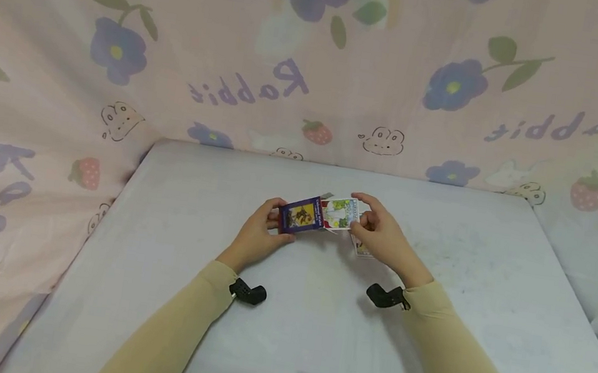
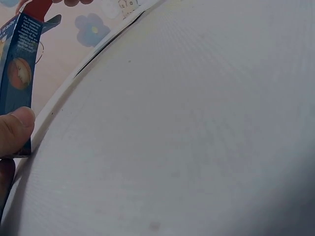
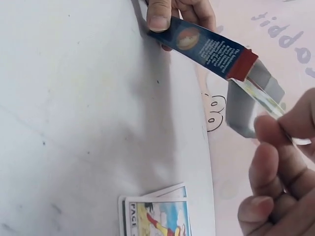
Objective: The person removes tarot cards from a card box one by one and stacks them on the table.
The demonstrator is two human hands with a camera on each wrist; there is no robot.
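My left hand [image 1: 261, 232] grips the closed end of a dark blue card box [image 1: 301, 216], its thumb along the lower edge. The box is tilted above the table, its open end facing right with the flaps out. Between thumb and fingers, my right hand [image 1: 386, 232] pinches illustrated cards [image 1: 339, 213] that stick partly out of that end. How many it holds cannot be told. Beneath the right hand, a few more cards [image 3: 160, 216] lie face up on the table. A grey box flap [image 3: 241, 110] shows in the right wrist view.
A white-covered table [image 1: 301, 338] spreads under both hands. Patterned cloth [image 1: 345, 92] with flowers and lettering hangs behind it and at the sides. Each wrist carries a small black camera [image 1: 249, 293].
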